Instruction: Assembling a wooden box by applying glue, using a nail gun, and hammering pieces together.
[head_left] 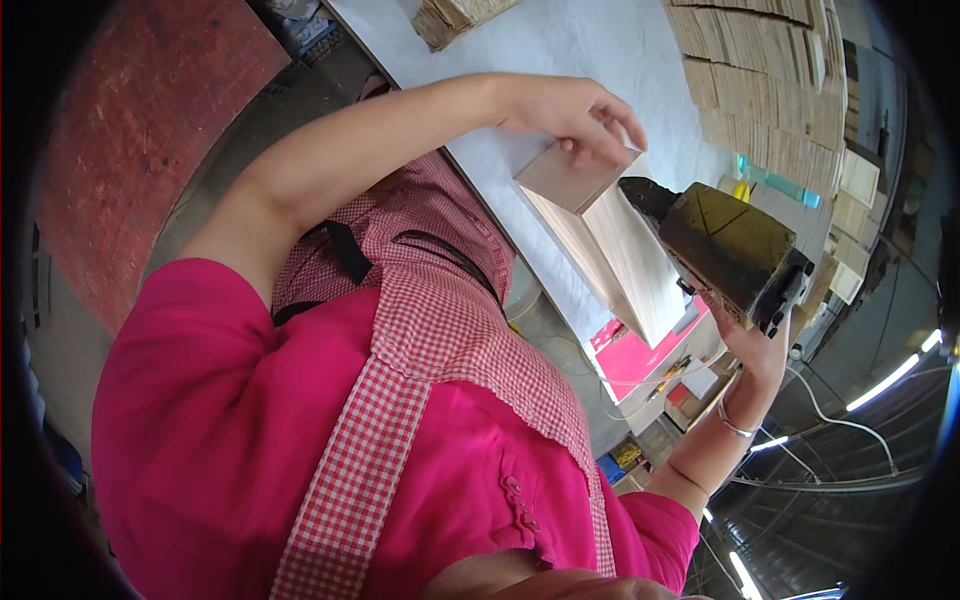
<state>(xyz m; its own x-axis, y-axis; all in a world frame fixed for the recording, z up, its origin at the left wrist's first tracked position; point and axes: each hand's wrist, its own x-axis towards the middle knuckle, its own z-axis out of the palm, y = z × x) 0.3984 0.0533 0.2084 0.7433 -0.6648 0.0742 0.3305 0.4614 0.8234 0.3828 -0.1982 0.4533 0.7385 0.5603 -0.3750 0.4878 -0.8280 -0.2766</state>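
A pale wooden box or drawer frame (pixel 640 265) of thin boards stands on the white worktable. My left hand (pixel 580 125) reaches across from the left, its fingers bent over the edge of the small end board (pixel 575 178). My right hand (pixel 745 335) grips an olive and black nail gun (pixel 730 235), whose body hides most of the fingers. The gun's dark nose lies close by the corner where the end board meets the long board; whether it touches the wood I cannot tell.
Tall stacks of thin wooden boards (pixel 760 90) line the worktable's (pixel 590 50) far right. More wood pieces (pixel 455 18) lie at its far edge. A pink sheet (pixel 650 355) lies near the box. A pale hose (pixel 850 425) hangs at right. A red tabletop (pixel 150 130) is at left.
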